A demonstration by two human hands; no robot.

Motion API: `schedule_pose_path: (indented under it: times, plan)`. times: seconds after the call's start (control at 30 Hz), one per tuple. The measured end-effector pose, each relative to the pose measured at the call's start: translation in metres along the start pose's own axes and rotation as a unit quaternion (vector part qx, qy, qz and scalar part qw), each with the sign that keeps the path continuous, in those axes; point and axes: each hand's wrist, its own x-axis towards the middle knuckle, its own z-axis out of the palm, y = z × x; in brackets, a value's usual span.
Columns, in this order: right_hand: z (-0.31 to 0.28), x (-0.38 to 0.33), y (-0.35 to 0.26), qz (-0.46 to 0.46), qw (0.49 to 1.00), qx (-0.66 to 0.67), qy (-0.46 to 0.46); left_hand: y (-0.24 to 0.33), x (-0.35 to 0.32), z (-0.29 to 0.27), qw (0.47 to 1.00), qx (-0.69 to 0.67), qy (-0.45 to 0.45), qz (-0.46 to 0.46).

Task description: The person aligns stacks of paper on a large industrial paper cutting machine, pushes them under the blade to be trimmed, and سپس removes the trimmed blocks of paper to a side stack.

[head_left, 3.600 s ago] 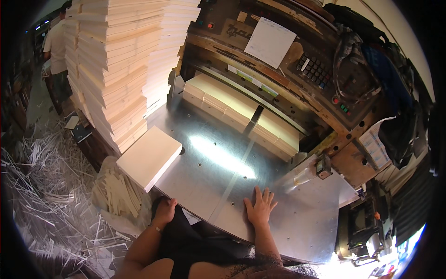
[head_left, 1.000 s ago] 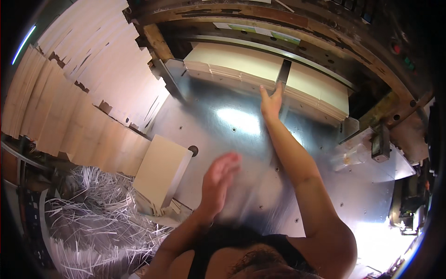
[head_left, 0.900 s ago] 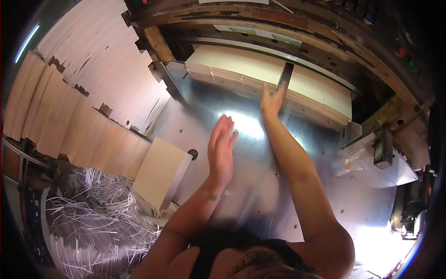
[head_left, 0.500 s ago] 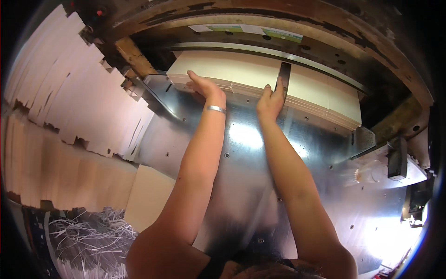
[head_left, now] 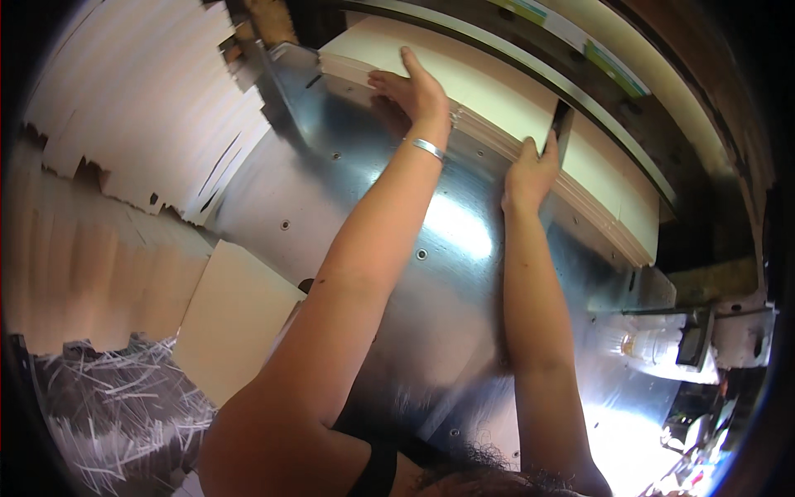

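Note:
Several cream-coloured sheets or boards lie in a layered stack (head_left: 464,70) under a long metal bar. My left hand (head_left: 418,95) is open beside the stack's front edge, its fingers pointing left and its thumb raised. A metal bracelet circles that wrist. Farther right, my right hand (head_left: 534,170) is at the same edge, with thumb and forefinger pointing up. It holds a dark flat bar (head_left: 562,116) that lies across the stack between two cream sections. Its other fingers are mostly hidden.
A metal table (head_left: 397,306) with small round fittings spreads beneath my arms. Tall stacks of pale sheets (head_left: 141,108) stand at left, above a cream board (head_left: 232,323). Shredded paper strips (head_left: 124,414) lie at lower left. A clear plastic cup-like thing (head_left: 650,344) is at right.
The whole view has turned clockwise, so the stack now slopes down to the right. Both hands stay at its front edge. Less of the dark bar shows.

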Motion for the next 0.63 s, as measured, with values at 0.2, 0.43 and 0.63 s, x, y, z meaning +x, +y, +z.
schedule_pose_path:
  times: [0.2, 0.43, 0.63]
  plan:
    - [0.006, 0.002, -0.011, 0.021, 1.000, 0.006, 0.015, -0.001, 0.003, -0.002, 0.998, 0.031, -0.046, -0.004]
    - [0.012, 0.037, 0.010, 0.016, 0.999, -0.041, 0.017, -0.002, 0.009, -0.003, 0.990, 0.009, -0.139, -0.006]
    - [0.020, 0.070, 0.023, -0.028, 0.998, -0.052, 0.004, -0.022, 0.039, 0.001, 0.974, -0.055, -0.219, -0.028]
